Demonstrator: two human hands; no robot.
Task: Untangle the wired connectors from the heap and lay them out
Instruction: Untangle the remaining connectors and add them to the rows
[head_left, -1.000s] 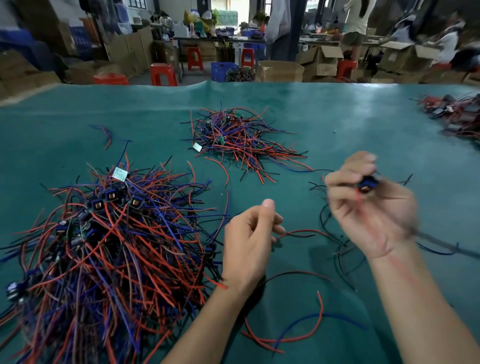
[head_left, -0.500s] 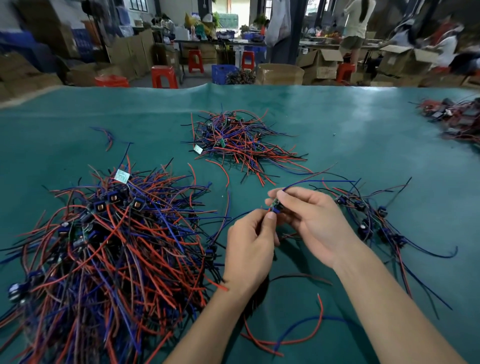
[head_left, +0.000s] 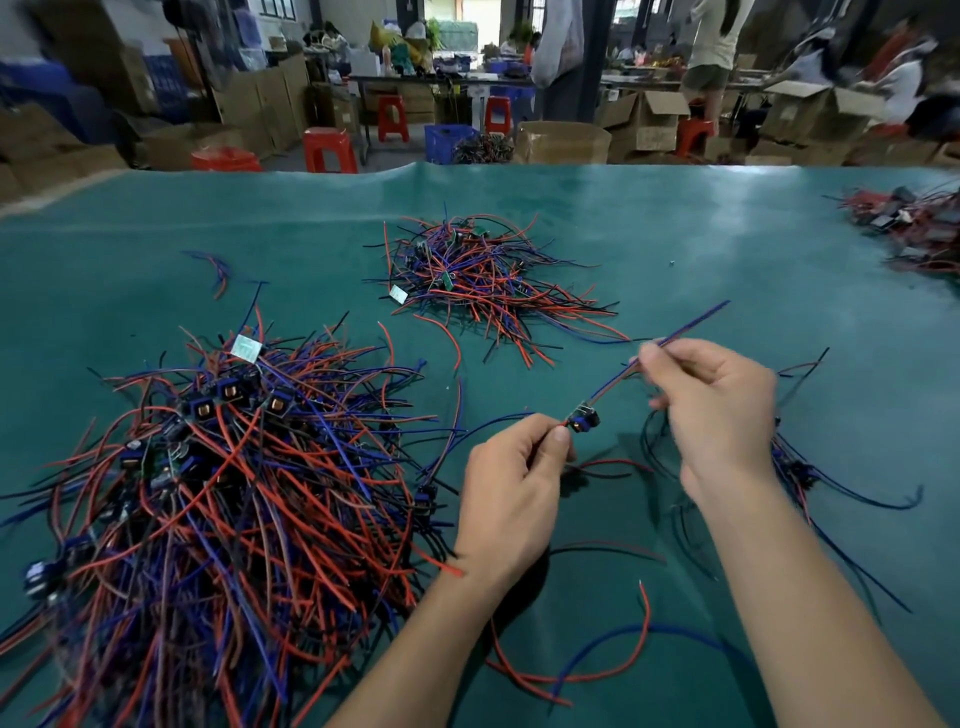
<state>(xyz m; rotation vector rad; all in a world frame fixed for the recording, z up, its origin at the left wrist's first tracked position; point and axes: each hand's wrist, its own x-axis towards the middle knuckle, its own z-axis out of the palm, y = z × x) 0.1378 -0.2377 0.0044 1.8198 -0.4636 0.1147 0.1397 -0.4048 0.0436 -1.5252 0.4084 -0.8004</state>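
On the left of the green desk (head_left: 130, 249) lies the big heap (head_left: 223, 499) of red, blue & black wires w/ small blue connectors on top, and one white tag (head_left: 246, 347) sits at its far edge. Behind it, more to the middle, there is a second heap (head_left: 483, 275), smaller and flatter, w/ same wire colours. In front of this, near the person, the left hand (head_left: 511, 493) has its fingers curled; thumb & forefinger pinch the wire just beside a small connector (head_left: 583, 417), which stays in the air just right of the fingertips, above the desk. From the connector a blue-red wire pair (head_left: 675, 332) goes up and to the right, pulled straight. The right hand (head_left: 722, 410) pinches this pair about halfway along, so the connector is below-left of it, between both hands. The free end of the pair points past the right hand toward the far right. Under the right hand and wrist a few connectors w/ wires (head_left: 810, 483) lie on the desk. Loose red & blue wires (head_left: 608, 670) lie near the forearms. At far right edge is another pile (head_left: 914, 228), blurred.
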